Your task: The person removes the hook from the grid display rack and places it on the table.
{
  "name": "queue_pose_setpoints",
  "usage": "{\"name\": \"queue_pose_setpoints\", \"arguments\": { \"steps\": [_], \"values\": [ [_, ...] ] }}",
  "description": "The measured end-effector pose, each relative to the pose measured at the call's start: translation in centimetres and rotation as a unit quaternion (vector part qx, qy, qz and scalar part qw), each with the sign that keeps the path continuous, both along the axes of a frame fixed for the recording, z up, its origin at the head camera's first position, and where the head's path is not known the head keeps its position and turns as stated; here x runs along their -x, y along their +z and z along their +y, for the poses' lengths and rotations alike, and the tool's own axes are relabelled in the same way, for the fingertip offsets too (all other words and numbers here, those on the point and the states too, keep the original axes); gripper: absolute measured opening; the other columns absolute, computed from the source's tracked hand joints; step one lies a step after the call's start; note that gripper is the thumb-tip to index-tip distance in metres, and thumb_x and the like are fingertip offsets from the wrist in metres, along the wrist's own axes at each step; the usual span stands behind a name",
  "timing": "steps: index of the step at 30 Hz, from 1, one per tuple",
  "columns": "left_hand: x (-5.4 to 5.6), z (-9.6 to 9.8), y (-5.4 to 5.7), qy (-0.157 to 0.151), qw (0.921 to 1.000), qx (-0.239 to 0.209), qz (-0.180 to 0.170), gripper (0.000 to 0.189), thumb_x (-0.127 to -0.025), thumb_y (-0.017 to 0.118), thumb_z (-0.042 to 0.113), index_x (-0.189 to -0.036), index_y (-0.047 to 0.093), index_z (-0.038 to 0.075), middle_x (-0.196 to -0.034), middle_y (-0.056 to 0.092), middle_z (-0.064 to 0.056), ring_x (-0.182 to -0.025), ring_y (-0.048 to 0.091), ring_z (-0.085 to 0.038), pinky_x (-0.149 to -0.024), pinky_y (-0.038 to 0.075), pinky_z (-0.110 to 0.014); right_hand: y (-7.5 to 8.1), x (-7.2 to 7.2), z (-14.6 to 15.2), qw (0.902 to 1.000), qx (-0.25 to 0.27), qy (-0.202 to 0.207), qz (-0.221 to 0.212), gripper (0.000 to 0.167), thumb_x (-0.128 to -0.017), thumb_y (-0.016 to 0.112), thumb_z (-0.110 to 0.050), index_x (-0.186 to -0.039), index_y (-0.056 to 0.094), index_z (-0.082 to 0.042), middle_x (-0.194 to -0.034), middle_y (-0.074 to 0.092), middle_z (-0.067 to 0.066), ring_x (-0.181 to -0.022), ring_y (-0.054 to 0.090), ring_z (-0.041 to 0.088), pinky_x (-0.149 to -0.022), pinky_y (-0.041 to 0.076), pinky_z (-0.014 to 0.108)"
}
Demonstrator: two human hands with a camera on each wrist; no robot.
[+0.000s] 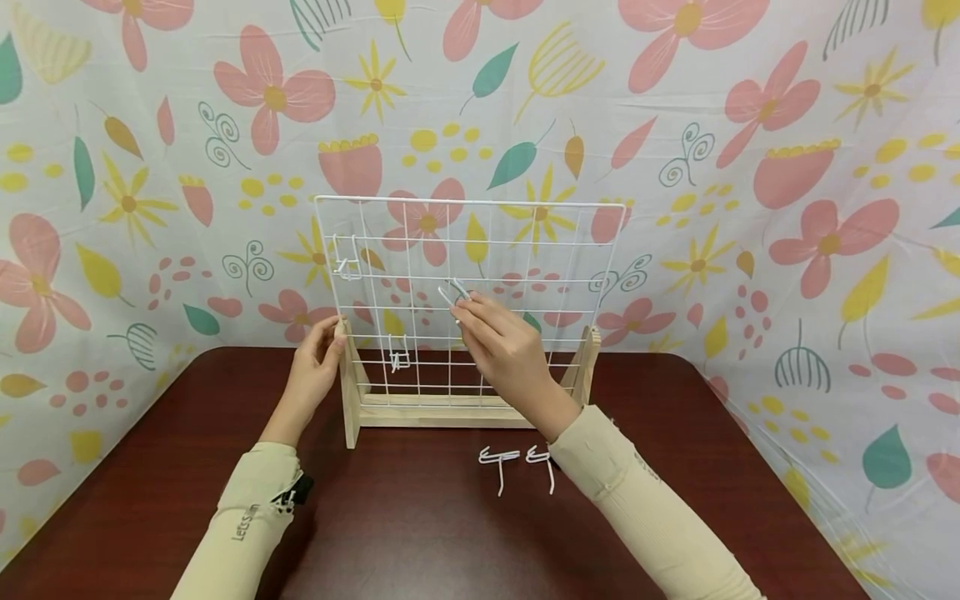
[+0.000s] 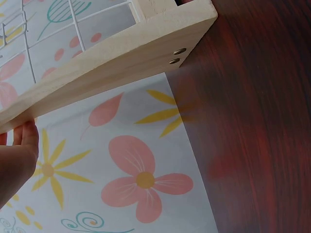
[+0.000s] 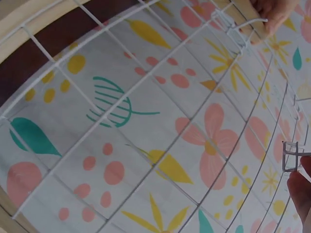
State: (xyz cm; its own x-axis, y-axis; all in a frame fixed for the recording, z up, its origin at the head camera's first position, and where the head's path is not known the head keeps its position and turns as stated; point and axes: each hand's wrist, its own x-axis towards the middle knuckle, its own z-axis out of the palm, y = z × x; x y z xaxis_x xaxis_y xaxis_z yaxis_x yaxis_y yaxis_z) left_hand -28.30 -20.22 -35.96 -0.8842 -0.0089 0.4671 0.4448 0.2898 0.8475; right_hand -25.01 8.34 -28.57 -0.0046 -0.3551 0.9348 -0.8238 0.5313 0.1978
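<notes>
A white wire grid panel (image 1: 525, 250) stands upright in a wooden stand (image 1: 442, 411) on the dark table. My left hand (image 1: 324, 350) grips the stand's left post (image 2: 121, 63), fingers (image 2: 24, 141) against the wood. At the middle of the grid my right hand (image 1: 461, 308) pinches a white wire hook (image 1: 452, 292); the right wrist view shows that hook (image 3: 245, 24) against the wires under my fingertips (image 3: 277, 12). Two more hooks hang on the grid, one upper left (image 1: 347, 265) and one lower (image 1: 399, 358).
Two loose white hooks (image 1: 498, 460) (image 1: 542, 460) lie on the table (image 1: 420, 533) in front of the stand, by my right forearm. A floral cloth (image 1: 750, 167) forms the backdrop behind and beside the table.
</notes>
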Motion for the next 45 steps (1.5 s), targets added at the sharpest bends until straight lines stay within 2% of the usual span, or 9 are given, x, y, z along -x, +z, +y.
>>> {"name": "queue_pose_setpoints", "arguments": {
  "steps": [11,15,19,26,29,32,39,42,45],
  "values": [
    [-0.4,0.2,0.4,-0.001,0.9997,-0.005,-0.024,0.041,-0.102,0.046,0.013,-0.140,0.042,0.000,-0.122,0.051,-0.021,-0.097,0.048,-0.004,-0.081,0.039,-0.011,-2.3,-0.6,0.9,0.9995,-0.029,0.005,-0.011,0.023,-0.080,0.072,0.005,-0.103,0.072,0.002,-0.101,0.071,0.013,-0.100,0.066,0.030,-0.089,0.052,0.036],
    [-1.3,0.4,1.3,-0.006,0.9994,-0.006,-0.033,0.041,-0.102,0.045,0.008,-0.140,0.040,-0.005,-0.124,0.049,-0.026,-0.096,0.047,-0.002,-0.081,0.039,-0.009,-3.2,-0.9,1.0,0.9991,-0.041,0.003,-0.012,0.023,-0.081,0.072,0.004,-0.104,0.072,0.002,-0.101,0.071,0.013,-0.100,0.067,0.030,-0.087,0.052,0.036],
    [-2.2,0.8,2.1,-0.004,0.9995,-0.005,-0.031,0.040,-0.101,0.045,0.003,-0.138,0.039,-0.010,-0.123,0.049,-0.030,-0.096,0.047,-0.002,-0.081,0.038,-0.008,-3.9,-1.1,1.2,0.9986,-0.051,0.002,-0.013,0.018,-0.089,0.065,-0.001,-0.105,0.072,0.002,-0.101,0.071,0.013,-0.101,0.067,0.029,-0.088,0.052,0.035],
    [-1.3,0.3,1.2,-0.004,0.9996,-0.002,-0.029,0.041,-0.102,0.045,0.007,-0.139,0.038,-0.008,-0.124,0.049,-0.028,-0.096,0.046,0.000,-0.080,0.039,-0.009,-5.0,-1.3,1.6,0.9972,-0.071,0.007,-0.021,0.018,-0.088,0.067,-0.003,-0.105,0.073,-0.001,-0.103,0.071,0.012,-0.102,0.066,0.029,-0.089,0.051,0.034],
    [-1.7,0.5,1.4,-0.004,0.9996,-0.002,-0.027,0.040,-0.101,0.045,0.005,-0.138,0.039,-0.009,-0.122,0.049,-0.028,-0.094,0.046,0.001,-0.079,0.039,-0.009,-5.7,-1.4,1.7,0.9962,-0.084,0.005,-0.023,0.019,-0.088,0.067,-0.003,-0.106,0.072,-0.001,-0.102,0.071,0.012,-0.102,0.066,0.028,-0.089,0.052,0.034],
    [-1.6,0.5,1.4,-0.005,0.9994,-0.012,-0.031,0.040,-0.101,0.046,0.005,-0.138,0.040,-0.008,-0.121,0.049,-0.027,-0.093,0.046,-0.001,-0.079,0.039,-0.008,-6.3,-1.4,1.8,0.9951,-0.097,0.001,-0.019,0.017,-0.093,0.062,-0.005,-0.105,0.073,-0.001,-0.102,0.071,0.013,-0.103,0.066,0.027,-0.089,0.052,0.034],
    [-0.3,0.1,0.2,0.003,0.9996,-0.010,-0.025,0.042,-0.102,0.047,0.012,-0.140,0.041,-0.002,-0.122,0.050,-0.021,-0.095,0.047,-0.002,-0.080,0.039,-0.009,-7.3,-1.5,1.9,0.9923,-0.124,-0.007,-0.005,0.024,-0.098,0.051,-0.010,-0.104,0.072,-0.001,-0.103,0.072,0.011,-0.102,0.066,0.027,-0.088,0.052,0.033],
    [-0.2,0.1,0.2,0.003,0.9997,-0.010,-0.020,0.042,-0.102,0.047,0.012,-0.140,0.041,-0.002,-0.122,0.050,-0.022,-0.094,0.047,-0.001,-0.079,0.040,-0.009,-7.6,-1.5,1.9,0.9905,-0.137,-0.010,0.004,0.025,-0.099,0.050,-0.010,-0.104,0.072,-0.002,-0.102,0.072,0.011,-0.102,0.066,0.027,-0.088,0.052,0.033],
    [-1.0,0.4,1.1,0.002,0.9995,-0.005,-0.030,0.042,-0.102,0.046,0.009,-0.140,0.039,-0.005,-0.122,0.050,-0.024,-0.094,0.047,-0.002,-0.079,0.039,-0.009,-7.8,-1.6,1.9,0.9887,-0.149,-0.006,0.008,0.026,-0.099,0.048,-0.010,-0.103,0.073,-0.001,-0.102,0.072,0.011,-0.103,0.066,0.027,-0.089,0.051,0.033]
  ]
}}
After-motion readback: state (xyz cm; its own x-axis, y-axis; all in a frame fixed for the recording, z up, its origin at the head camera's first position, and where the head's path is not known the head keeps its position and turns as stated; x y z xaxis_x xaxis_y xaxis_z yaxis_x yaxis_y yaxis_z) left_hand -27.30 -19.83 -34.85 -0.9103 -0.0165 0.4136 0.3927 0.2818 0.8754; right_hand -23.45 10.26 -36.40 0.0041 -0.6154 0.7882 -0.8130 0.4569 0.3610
